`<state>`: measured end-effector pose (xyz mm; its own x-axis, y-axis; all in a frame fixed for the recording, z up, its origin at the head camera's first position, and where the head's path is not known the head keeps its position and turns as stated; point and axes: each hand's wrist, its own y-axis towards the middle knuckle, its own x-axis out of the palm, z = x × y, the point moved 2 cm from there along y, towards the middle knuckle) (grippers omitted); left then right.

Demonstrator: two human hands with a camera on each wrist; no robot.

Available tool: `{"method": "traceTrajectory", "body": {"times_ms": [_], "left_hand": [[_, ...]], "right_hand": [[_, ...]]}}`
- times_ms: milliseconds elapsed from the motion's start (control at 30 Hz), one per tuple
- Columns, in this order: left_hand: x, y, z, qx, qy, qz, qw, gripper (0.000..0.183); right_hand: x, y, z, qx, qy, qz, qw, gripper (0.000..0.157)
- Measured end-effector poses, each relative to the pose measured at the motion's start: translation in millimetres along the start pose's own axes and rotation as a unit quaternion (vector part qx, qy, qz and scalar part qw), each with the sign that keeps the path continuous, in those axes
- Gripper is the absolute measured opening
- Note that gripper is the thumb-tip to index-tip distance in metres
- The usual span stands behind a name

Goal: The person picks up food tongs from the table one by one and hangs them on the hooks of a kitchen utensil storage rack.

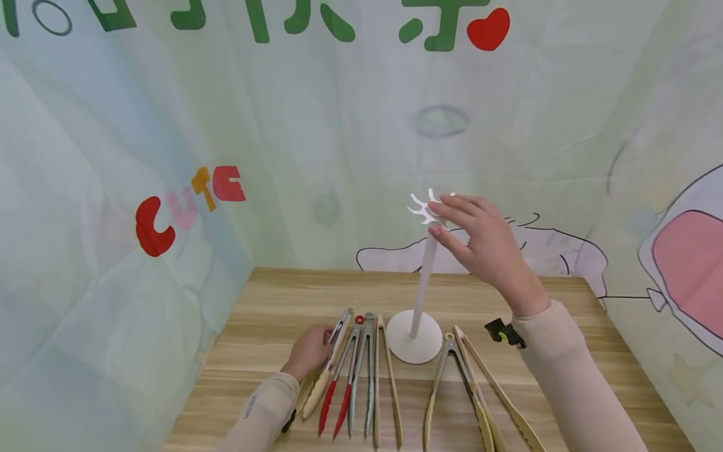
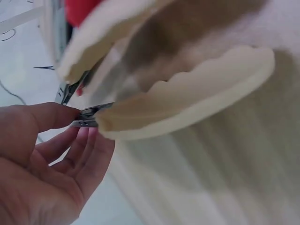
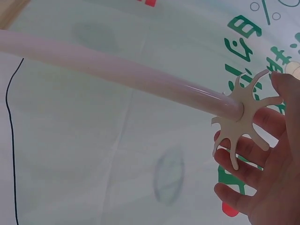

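White stand (image 1: 424,282) w/ pronged top, upright; cream-tipped tongs (image 1: 321,384), ajar, L of it.

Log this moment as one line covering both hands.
left hand: pinches cream-tipped tongs | right hand: spread over hooked top of white stand | red-tipped tongs: on table

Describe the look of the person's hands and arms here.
The left hand and right hand are bare, without gloves. The left sleeve and right sleeve are long, pale beige, reaching the wrists. Small dark lettering marks the left one. A black piece with a yellow-green spot shows beside the right one.
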<state>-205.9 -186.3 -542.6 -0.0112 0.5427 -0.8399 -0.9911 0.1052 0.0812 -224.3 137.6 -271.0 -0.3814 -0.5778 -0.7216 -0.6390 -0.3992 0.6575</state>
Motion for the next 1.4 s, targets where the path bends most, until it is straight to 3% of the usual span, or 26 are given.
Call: {"method": "traceTrajectory", "body": {"times_ms": [367, 567, 700, 1067, 1400], "left_hand": [[-27.2, 12.6, 29.1, 0.049, -0.037, 0.057, 0.9965, 0.031], [-39.9, 18.7, 52.2, 0.042, -0.068, 0.061, 0.9949, 0.034], [-48.1, 24.7, 67.9, 0.058, -0.086, 0.076, 0.9917, 0.034], [-64.0, 43.5, 100.9, 0.115, -0.144, 0.099, 0.9779, 0.038], [-93.8, 78.4, 134.2, 0.17, -0.191, 0.131, 0.9579, 0.037]], "right_hand": [[1.1, -1, 2, -0.003, 0.006, 0.008, 1.0, 0.041], [1.1, -1, 1, 0.002, 0.01, -0.005, 1.0, 0.039], [0.1, -1, 1, 0.01, 0.009, -0.01, 1.0, 0.039], [-2.9, 0, 1, 0.015, 0.012, -0.001, 1.0, 0.037], [-0.8, 1, -1, 0.025, 0.016, -0.001, 1.0, 0.037]]}}
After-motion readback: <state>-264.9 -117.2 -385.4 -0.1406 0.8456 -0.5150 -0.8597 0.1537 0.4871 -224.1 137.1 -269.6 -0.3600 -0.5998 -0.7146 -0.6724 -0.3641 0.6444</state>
